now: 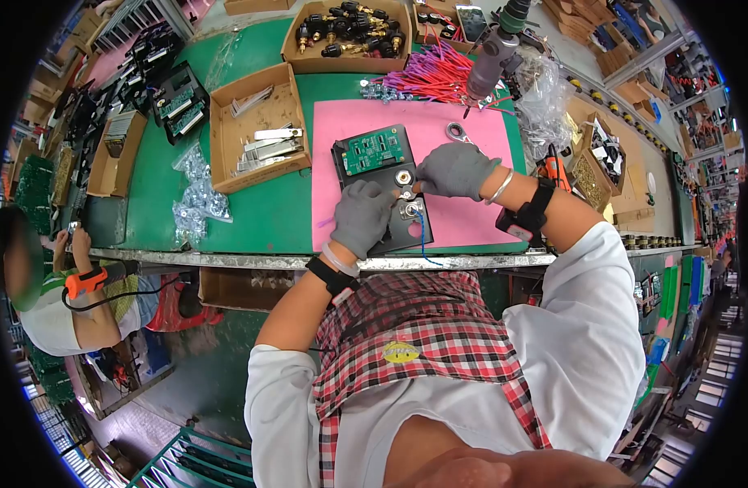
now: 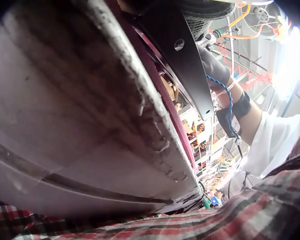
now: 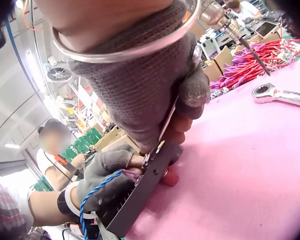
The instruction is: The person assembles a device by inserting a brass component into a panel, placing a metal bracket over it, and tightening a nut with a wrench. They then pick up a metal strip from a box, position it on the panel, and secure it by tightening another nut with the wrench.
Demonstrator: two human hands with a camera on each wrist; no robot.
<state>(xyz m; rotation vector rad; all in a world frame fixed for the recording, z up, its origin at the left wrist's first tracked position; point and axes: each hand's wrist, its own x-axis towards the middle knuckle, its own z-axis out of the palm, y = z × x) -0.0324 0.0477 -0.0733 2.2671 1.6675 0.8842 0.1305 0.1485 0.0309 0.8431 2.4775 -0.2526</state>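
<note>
A black panel (image 1: 406, 236) with a green circuit board (image 1: 375, 151) lies at a tilt on the pink mat. My left hand (image 1: 362, 218) grips the panel's left side, its fingertips by the metal terminals (image 1: 404, 177). From the right, my right hand (image 1: 457, 171) reaches to the same terminals; the right wrist view shows its curled fingers pinching a thin metal strip (image 3: 169, 119) at the panel's edge (image 3: 140, 195). Below the panel there a red knob (image 3: 170, 178) shows. A twisted blue wire (image 1: 423, 236) hangs from the lower terminal. The fingertips partly hide the contact.
A ratchet wrench (image 1: 457, 132) lies on the pink mat (image 1: 504, 203), under a hanging power driver (image 1: 489, 65). Red and purple wires (image 1: 439, 73) are heaped behind. Cardboard boxes of metal strips (image 1: 219, 122) and black knobs (image 1: 288, 49) stand left and back. Another person sits at left.
</note>
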